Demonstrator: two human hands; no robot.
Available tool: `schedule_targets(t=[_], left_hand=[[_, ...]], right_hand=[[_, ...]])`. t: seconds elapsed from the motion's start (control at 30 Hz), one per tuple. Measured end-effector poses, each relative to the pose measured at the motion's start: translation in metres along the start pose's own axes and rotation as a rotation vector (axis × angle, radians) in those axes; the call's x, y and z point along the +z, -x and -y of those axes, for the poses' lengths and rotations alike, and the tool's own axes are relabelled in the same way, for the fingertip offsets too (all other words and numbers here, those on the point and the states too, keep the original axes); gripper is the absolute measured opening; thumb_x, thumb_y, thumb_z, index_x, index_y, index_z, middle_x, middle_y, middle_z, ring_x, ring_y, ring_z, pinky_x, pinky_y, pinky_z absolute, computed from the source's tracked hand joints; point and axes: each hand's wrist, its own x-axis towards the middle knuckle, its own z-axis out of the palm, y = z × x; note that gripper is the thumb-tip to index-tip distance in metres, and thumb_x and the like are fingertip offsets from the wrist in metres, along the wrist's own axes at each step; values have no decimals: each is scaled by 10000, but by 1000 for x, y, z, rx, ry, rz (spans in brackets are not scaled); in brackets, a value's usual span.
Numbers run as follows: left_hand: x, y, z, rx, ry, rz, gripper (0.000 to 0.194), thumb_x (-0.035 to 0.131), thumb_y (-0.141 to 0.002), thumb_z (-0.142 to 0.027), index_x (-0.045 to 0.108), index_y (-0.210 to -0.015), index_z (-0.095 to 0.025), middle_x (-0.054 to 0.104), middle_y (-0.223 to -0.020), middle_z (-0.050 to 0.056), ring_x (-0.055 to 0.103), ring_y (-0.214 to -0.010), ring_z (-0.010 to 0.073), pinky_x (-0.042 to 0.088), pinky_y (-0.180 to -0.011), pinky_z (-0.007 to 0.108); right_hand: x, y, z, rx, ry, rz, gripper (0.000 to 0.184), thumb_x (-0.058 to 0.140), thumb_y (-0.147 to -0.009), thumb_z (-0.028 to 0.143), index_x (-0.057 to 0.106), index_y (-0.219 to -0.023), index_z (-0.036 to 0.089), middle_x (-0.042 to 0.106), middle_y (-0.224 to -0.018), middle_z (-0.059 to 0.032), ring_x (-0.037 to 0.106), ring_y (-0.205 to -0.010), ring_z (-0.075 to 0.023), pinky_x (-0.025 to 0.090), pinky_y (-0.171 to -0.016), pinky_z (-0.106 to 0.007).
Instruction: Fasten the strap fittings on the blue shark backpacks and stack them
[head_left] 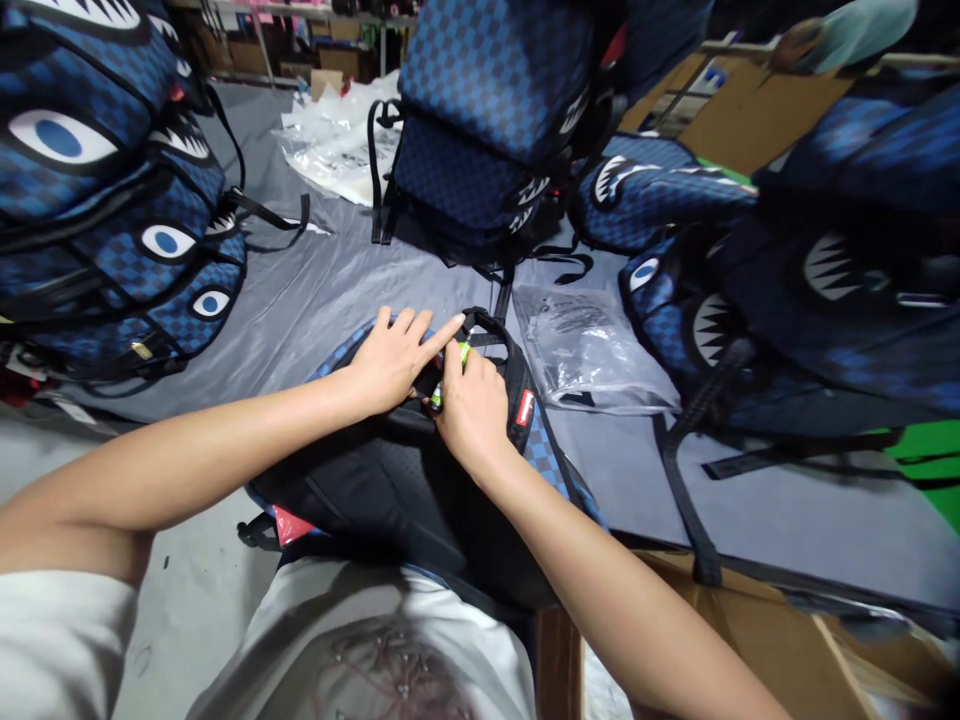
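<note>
A black and blue checkered backpack (pixel 405 470) lies against the table's near edge, its dark padded side up. My left hand (pixel 394 360) rests flat on its top end, fingers spread, index finger reaching towards the carry handle. Closed beside it, my right hand (pixel 476 400) grips a slim bright green tool (pixel 436 399) with a dark tip; its exact kind is hidden by the fingers. The black strap with a red label (pixel 526 407) curves just right of that hand. Between the two hands, the fabric is partly covered.
Stacked shark-face backpacks (pixel 112 200) stand at the left, another backpack stack (pixel 487 110) at the back, and more backpacks (pixel 840 280) at the right. Clear plastic bags (pixel 592 350) lie on the grey table cover (pixel 300 280). An open cardboard box (pixel 780 640) is below the right edge.
</note>
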Motion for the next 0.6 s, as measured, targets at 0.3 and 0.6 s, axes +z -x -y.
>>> schedule_targets(t=[0.3,0.6], left_hand=[[-1,-3,-2,-9,-3,47,1090,725,-822,-424,-6,-1596,-190,277,-1596,202,360,-1376,359,286,-1120,507],[3,-6,-2,-5,-5,21,1082,752,-805,-412,59,-1596,-158,378,-1529,212,424,-1316,359,332,-1089,501]], right_hand=[[5,1,-3,-13,3,-7,699,654,-827,159,347,-1449,65,576,-1208,-201,556,-1054,-312,454,-884,-401],[5,-6,3,29,34,49,632,607,-877,166,349,-1445,59,586,-1178,-206,566,-1035,-311,458,-861,-405]])
